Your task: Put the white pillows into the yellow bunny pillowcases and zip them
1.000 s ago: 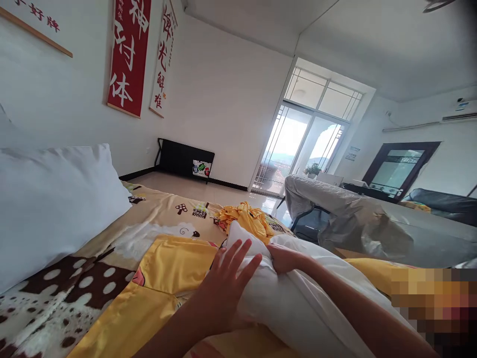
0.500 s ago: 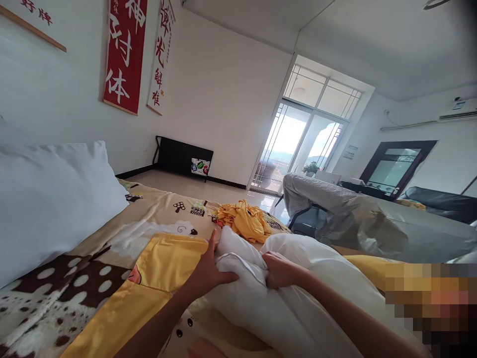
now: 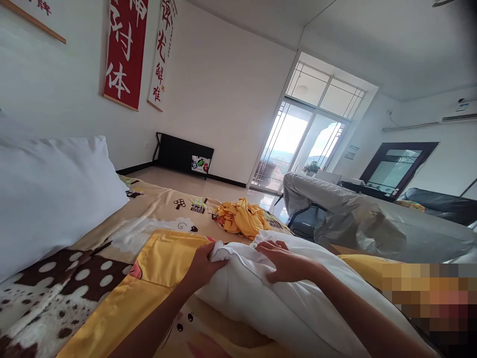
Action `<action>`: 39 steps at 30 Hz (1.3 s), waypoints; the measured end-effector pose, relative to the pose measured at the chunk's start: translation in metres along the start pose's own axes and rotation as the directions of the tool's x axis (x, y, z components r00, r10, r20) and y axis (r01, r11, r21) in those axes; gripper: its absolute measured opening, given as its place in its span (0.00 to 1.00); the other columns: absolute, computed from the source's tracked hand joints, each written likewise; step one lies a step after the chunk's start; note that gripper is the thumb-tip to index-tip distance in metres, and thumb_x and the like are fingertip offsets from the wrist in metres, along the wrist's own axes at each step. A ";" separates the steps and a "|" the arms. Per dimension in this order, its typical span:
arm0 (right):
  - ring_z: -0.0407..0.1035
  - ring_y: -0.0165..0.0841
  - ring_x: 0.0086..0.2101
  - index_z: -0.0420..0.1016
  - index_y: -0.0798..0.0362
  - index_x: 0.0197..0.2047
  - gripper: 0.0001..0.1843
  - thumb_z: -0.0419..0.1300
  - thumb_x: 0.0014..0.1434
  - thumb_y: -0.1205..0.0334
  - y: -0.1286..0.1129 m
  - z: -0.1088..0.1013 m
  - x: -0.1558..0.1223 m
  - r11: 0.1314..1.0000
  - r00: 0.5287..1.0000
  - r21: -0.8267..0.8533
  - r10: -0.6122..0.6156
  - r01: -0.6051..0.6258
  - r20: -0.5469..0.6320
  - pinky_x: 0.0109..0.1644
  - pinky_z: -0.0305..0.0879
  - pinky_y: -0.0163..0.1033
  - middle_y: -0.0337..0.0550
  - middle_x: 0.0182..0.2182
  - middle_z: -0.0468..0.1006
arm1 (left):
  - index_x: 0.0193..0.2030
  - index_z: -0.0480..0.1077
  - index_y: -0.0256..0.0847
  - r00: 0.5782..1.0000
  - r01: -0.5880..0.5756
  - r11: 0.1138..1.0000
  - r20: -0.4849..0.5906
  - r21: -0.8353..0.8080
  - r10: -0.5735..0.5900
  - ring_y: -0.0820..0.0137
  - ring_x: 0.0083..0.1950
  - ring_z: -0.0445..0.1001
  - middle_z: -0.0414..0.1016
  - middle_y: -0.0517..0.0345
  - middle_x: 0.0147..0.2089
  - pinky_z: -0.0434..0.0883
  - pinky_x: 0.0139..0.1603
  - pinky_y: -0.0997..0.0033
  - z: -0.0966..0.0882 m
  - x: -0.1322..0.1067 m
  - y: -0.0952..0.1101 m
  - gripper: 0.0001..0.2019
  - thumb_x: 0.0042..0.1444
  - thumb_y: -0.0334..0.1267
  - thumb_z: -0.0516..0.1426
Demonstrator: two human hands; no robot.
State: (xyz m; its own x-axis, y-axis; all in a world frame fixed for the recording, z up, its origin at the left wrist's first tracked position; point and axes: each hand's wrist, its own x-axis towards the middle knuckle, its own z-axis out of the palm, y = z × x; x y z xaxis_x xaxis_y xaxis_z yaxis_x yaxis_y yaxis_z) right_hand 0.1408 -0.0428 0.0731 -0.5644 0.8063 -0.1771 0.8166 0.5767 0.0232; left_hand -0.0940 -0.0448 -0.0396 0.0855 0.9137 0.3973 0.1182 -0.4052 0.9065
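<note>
A white pillow (image 3: 268,303) lies across the bed in front of me, over a yellow pillowcase (image 3: 156,268). My left hand (image 3: 203,266) is closed on the pillow's far left corner, fingers curled into the white fabric. My right hand (image 3: 285,261) lies on top of the pillow near the same end, fingers stretched forward and pressing down. Both forearms reach in from the bottom of the view.
A second white pillow (image 3: 52,194) sits at the left on the patterned bedsheet (image 3: 156,209). A crumpled yellow cloth (image 3: 242,219) lies at the bed's far edge. A grey-covered piece of furniture (image 3: 357,223) stands to the right, with a glass balcony door (image 3: 294,149) behind.
The pillow's raised end has been pushed down flatter. My left hand went from flat on the pillow to gripping its corner. My right hand opened from a grip and now lies on top.
</note>
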 end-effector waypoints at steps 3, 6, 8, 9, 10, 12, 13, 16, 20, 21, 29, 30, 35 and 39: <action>0.45 0.44 0.64 0.50 0.55 0.67 0.39 0.55 0.52 0.61 -0.032 0.001 -0.012 0.997 0.996 0.055 0.053 -0.049 -0.070 0.66 0.35 0.56 0.54 0.65 0.54 | 0.38 0.74 0.35 0.993 0.082 0.992 -0.075 -0.094 -0.089 0.62 0.39 0.72 0.76 0.57 0.34 0.69 0.43 0.65 0.000 0.005 -0.014 0.17 0.42 0.44 0.62; 0.38 0.42 0.66 0.40 0.55 0.70 0.46 0.56 0.54 0.54 -0.065 0.028 -0.016 0.998 0.986 0.069 0.005 0.007 -0.167 0.67 0.34 0.53 0.54 0.68 0.44 | 0.38 0.73 0.35 0.989 0.093 0.987 -0.106 -0.132 -0.107 0.63 0.39 0.72 0.76 0.57 0.35 0.69 0.43 0.66 -0.002 0.008 -0.021 0.17 0.42 0.42 0.62; 0.36 0.44 0.67 0.35 0.51 0.71 0.54 0.62 0.49 0.53 -0.073 0.049 -0.010 0.999 0.977 0.019 -0.038 0.043 -0.212 0.67 0.36 0.54 0.53 0.69 0.40 | 0.38 0.73 0.35 0.991 0.086 0.988 -0.090 -0.130 -0.098 0.64 0.39 0.72 0.76 0.56 0.35 0.69 0.43 0.66 -0.004 0.009 -0.023 0.17 0.42 0.42 0.62; 0.36 0.45 0.67 0.34 0.50 0.71 0.56 0.63 0.47 0.55 -0.071 0.057 -0.004 0.999 0.969 -0.013 -0.036 0.034 -0.243 0.66 0.36 0.54 0.53 0.69 0.39 | 0.38 0.73 0.35 0.992 0.079 0.989 -0.084 -0.126 -0.090 0.64 0.39 0.71 0.76 0.56 0.35 0.69 0.43 0.66 -0.004 0.009 -0.023 0.16 0.42 0.42 0.62; 0.36 0.45 0.67 0.33 0.48 0.71 0.58 0.64 0.45 0.56 -0.064 0.063 0.003 0.999 0.960 -0.035 -0.013 0.003 -0.279 0.66 0.36 0.55 0.53 0.69 0.38 | 0.37 0.73 0.35 0.994 0.072 0.990 -0.078 -0.119 -0.081 0.64 0.39 0.71 0.75 0.56 0.35 0.69 0.43 0.66 -0.005 0.009 -0.023 0.16 0.42 0.42 0.62; 0.37 0.46 0.67 0.31 0.47 0.71 0.61 0.66 0.43 0.53 -0.041 0.066 0.019 0.996 0.939 -0.039 0.061 -0.079 -0.339 0.66 0.34 0.56 0.53 0.69 0.39 | 0.36 0.73 0.35 0.995 0.060 0.994 -0.070 -0.094 -0.067 0.64 0.39 0.70 0.75 0.57 0.34 0.69 0.43 0.66 -0.004 0.008 -0.022 0.16 0.42 0.42 0.62; 0.36 0.46 0.67 0.30 0.48 0.71 0.64 0.67 0.42 0.50 -0.028 0.064 0.027 0.994 0.932 -0.027 0.090 -0.106 -0.351 0.65 0.33 0.57 0.54 0.69 0.40 | 0.35 0.73 0.35 0.996 0.056 0.995 -0.069 -0.076 -0.062 0.64 0.38 0.70 0.74 0.57 0.32 0.69 0.42 0.66 -0.003 0.007 -0.020 0.15 0.42 0.42 0.62; 0.36 0.48 0.67 0.28 0.53 0.71 0.69 0.67 0.37 0.42 0.004 0.055 0.046 0.997 0.943 0.001 0.074 -0.078 -0.324 0.66 0.30 0.56 0.58 0.68 0.42 | 0.33 0.74 0.36 0.998 0.028 1.000 -0.054 -0.012 -0.029 0.63 0.39 0.67 0.71 0.57 0.31 0.67 0.44 0.65 0.003 0.002 -0.013 0.13 0.41 0.41 0.62; 0.41 0.49 0.66 0.46 0.49 0.69 0.57 0.66 0.40 0.43 0.018 0.056 0.057 0.988 0.961 0.040 -0.135 0.148 -0.241 0.66 0.32 0.55 0.55 0.67 0.48 | 0.35 0.75 0.38 0.999 -0.046 0.991 0.031 0.129 0.042 0.62 0.43 0.66 0.69 0.53 0.37 0.66 0.46 0.65 0.010 -0.007 -0.002 0.11 0.44 0.40 0.60; 0.44 0.49 0.65 0.53 0.48 0.66 0.51 0.66 0.41 0.44 0.018 0.059 0.057 0.977 0.952 0.058 -0.183 0.203 -0.245 0.65 0.34 0.55 0.53 0.66 0.52 | 0.34 0.74 0.38 0.997 -0.061 0.986 0.056 0.154 0.053 0.63 0.43 0.66 0.69 0.53 0.37 0.66 0.46 0.66 0.012 -0.009 0.001 0.10 0.45 0.40 0.60; 0.68 0.39 0.38 0.66 0.51 0.37 0.23 0.67 0.41 0.49 0.017 0.068 0.041 0.965 0.887 0.156 -0.121 0.211 -0.446 0.50 0.59 0.46 0.44 0.36 0.74 | 0.42 0.71 0.37 0.999 -0.020 0.969 0.049 0.247 0.008 0.62 0.42 0.70 0.74 0.52 0.38 0.67 0.45 0.64 0.005 -0.009 0.026 0.17 0.49 0.47 0.59; 0.68 0.40 0.38 0.66 0.51 0.37 0.23 0.67 0.41 0.50 0.020 0.066 0.037 0.965 0.888 0.168 -0.110 0.204 -0.447 0.50 0.59 0.46 0.45 0.36 0.74 | 0.45 0.70 0.39 0.997 -0.051 0.965 0.061 0.256 0.037 0.61 0.45 0.70 0.75 0.52 0.42 0.66 0.48 0.64 0.000 -0.009 0.031 0.19 0.50 0.48 0.59; 0.66 0.48 0.46 0.66 0.54 0.48 0.33 0.67 0.38 0.52 0.040 0.047 0.015 0.944 0.863 0.304 0.047 0.126 -0.503 0.51 0.61 0.50 0.52 0.43 0.74 | 0.49 0.68 0.43 0.979 -0.183 0.935 -0.030 0.302 0.202 0.65 0.52 0.71 0.74 0.54 0.52 0.65 0.53 0.67 -0.036 -0.004 0.049 0.16 0.57 0.46 0.52; 0.67 0.45 0.49 0.65 0.53 0.54 0.32 0.62 0.46 0.54 0.050 0.010 -0.009 0.880 0.810 0.384 -0.002 0.280 -0.587 0.54 0.62 0.49 0.51 0.46 0.75 | 0.37 0.69 0.39 0.995 -0.072 0.829 0.100 0.555 0.019 0.70 0.39 0.74 0.77 0.55 0.36 0.67 0.41 0.73 -0.052 0.005 0.032 0.12 0.58 0.36 0.45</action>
State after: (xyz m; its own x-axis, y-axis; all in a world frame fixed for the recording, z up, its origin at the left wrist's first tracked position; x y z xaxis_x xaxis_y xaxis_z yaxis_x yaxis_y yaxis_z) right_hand 0.1885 -0.0226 0.0657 -0.5295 0.7290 0.4338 0.6065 0.6829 -0.4072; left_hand -0.1410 -0.0521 -0.0012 0.1859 0.8981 0.3985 0.6409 -0.4183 0.6436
